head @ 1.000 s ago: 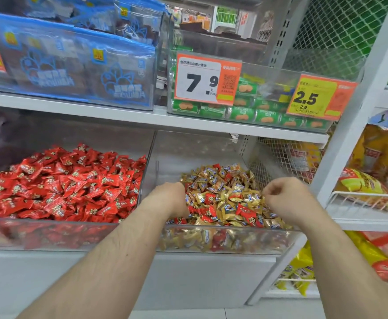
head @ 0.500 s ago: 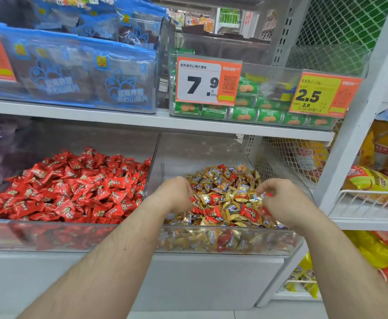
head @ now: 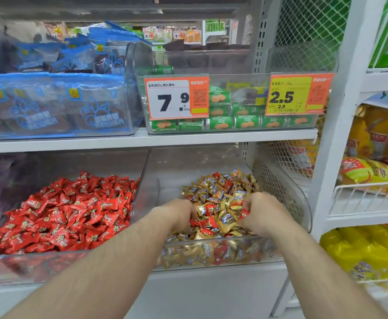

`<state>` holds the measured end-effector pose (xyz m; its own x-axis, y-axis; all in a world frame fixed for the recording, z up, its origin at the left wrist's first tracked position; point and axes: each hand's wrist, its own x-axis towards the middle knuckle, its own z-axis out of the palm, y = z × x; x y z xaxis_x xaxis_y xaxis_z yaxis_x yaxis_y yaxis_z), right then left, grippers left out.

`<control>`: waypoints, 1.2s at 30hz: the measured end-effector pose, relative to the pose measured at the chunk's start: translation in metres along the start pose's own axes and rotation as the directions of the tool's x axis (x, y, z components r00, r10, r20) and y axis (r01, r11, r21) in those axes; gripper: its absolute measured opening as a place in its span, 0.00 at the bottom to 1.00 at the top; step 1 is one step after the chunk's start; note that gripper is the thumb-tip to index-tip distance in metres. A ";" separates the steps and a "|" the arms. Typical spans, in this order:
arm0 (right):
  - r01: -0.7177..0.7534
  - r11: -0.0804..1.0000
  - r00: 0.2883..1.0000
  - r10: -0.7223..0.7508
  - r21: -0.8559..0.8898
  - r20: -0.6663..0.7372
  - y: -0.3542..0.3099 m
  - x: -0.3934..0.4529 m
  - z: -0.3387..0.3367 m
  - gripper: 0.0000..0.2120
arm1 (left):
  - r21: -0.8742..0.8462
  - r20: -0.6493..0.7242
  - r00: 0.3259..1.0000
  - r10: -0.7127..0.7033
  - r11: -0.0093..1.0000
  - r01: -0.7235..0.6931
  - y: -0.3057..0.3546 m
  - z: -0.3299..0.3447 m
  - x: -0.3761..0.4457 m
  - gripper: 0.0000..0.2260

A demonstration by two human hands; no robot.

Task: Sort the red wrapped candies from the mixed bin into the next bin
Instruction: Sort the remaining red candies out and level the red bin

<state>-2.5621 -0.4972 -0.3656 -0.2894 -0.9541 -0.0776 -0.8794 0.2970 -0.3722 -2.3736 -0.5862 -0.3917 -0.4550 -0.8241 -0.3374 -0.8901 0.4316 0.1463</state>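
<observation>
The clear mixed bin (head: pixel 304 210) on the lower shelf holds a heap of gold wrapped candies (head: pixel 220 189) with red wrapped candies (head: pixel 209 223) scattered among them. Both my hands are inside it near the front. My left hand (head: pixel 176 214) is curled, its fingertips dug into the pile on a red wrapper. My right hand (head: pixel 263 215) is curled too, and a red wrapper shows between its fingers. Most of the fingers are hidden by candies. The neighbouring clear bin (head: pixel 50 263) on the left is heaped with red candies (head: pixel 73 210).
A white shelf board (head: pixel 142 140) runs just above the bins and carries a bin of green packets (head: pixel 223 123) with price tags and blue bags (head: pixel 57 107). A white upright post (head: pixel 333 157) and wire baskets with yellow bags (head: pixel 368 173) stand to the right.
Both hands have dropped from above the mixed bin into the candy pile and closed in on each other. The view has tilted upward a little.
</observation>
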 end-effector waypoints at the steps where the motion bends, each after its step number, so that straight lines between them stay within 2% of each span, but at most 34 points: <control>1: -0.005 0.999 1.000 0.007 0.052 -0.026 0.001 0.001 -0.002 0.07 | 0.028 0.004 1.000 0.012 1.000 -0.012 -0.002 0.001 0.002 0.17; 3: -0.007 0.978 0.997 0.023 0.209 -0.078 0.003 0.000 -0.006 0.07 | 0.068 -0.024 0.999 0.022 0.998 -0.020 -0.005 0.003 0.005 0.06; 6: 0.039 0.916 0.988 0.023 0.400 -0.150 0.004 -0.004 -0.012 0.07 | 0.042 -0.062 0.998 -0.011 0.999 0.013 -0.008 0.001 0.002 0.11; 8: 0.068 0.883 0.987 0.008 0.464 -0.159 0.003 -0.008 -0.016 0.10 | -0.018 -0.114 0.993 -0.034 0.999 0.032 -0.008 -0.004 -0.003 0.09; 10: 0.092 0.875 0.989 -0.024 0.475 -0.147 0.002 -0.011 -0.017 0.12 | -0.133 -0.170 0.983 -0.075 0.990 0.053 -0.006 -0.007 -0.007 0.08; 13: 0.118 0.882 0.985 -0.047 0.456 -0.163 0.000 -0.012 -0.017 0.10 | -0.278 -0.205 0.974 -0.093 0.960 0.034 0.001 -0.008 -0.008 0.08; 17: 0.095 0.893 0.989 -0.033 0.440 -0.147 -0.001 -0.010 -0.016 0.04 | -0.277 -0.112 0.993 -0.024 0.961 -0.009 0.013 -0.010 -0.007 0.07; 19: 0.087 0.920 0.992 -0.045 0.381 -0.117 -0.003 -0.006 -0.016 0.09 | -0.240 -0.035 0.999 -0.005 0.971 -0.004 0.016 -0.008 -0.006 0.05; 20: 0.094 0.938 0.993 -0.065 0.333 -0.098 -0.005 -0.004 -0.014 0.09 | -0.195 -0.002 1.000 0.002 0.981 -0.002 0.017 -0.007 -0.005 0.10; 22: 0.126 0.966 0.992 -0.117 0.225 -0.053 -0.012 0.001 -0.011 0.02 | -0.097 0.026 1.000 0.012 0.995 -0.009 0.015 -0.003 -0.003 0.17; 24: 0.162 0.981 0.986 -0.164 0.103 0.012 -0.023 0.007 -0.005 0.10 | -0.073 0.004 1.000 0.026 0.997 -0.025 0.013 0.001 -0.002 0.17; 26: 0.188 0.982 0.981 -0.188 0.007 0.048 -0.034 0.013 0.002 0.17 | -0.127 -0.044 0.999 0.029 0.991 -0.035 0.010 0.001 -0.003 0.15; 27: 0.198 0.980 0.979 -0.196 -0.030 0.060 -0.040 0.015 0.006 0.16 | -0.151 -0.062 0.998 0.023 0.988 -0.032 0.008 0.000 -0.005 0.14; 29: 0.202 0.975 0.977 -0.194 -0.088 0.091 -0.051 0.021 0.015 0.12 | -0.218 -0.105 0.994 -0.010 0.976 -0.013 0.005 -0.002 -0.010 0.09; 31: 0.190 0.974 0.976 -0.174 -0.123 0.128 -0.060 0.027 0.024 0.05 | -0.341 -0.167 0.983 -0.079 0.940 0.018 0.004 -0.006 -0.018 0.12; 32: 0.178 0.975 0.976 -0.158 -0.133 0.149 -0.064 0.029 0.027 0.05 | -0.407 -0.204 0.973 -0.111 0.913 0.019 0.003 -0.009 -0.022 0.13; 36: 0.145 0.960 0.973 -0.095 -0.239 0.210 -0.069 0.032 0.039 0.17 | -0.658 -0.352 0.909 -0.222 0.749 -0.072 0.003 -0.023 -0.044 0.13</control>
<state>-2.4957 -0.5494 -0.3787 -0.1186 -0.9650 -0.2340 -0.9767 0.1558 -0.1476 -2.3563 -0.5571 -0.3550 -0.2252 -0.9742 -0.0122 -0.6510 0.1412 0.7458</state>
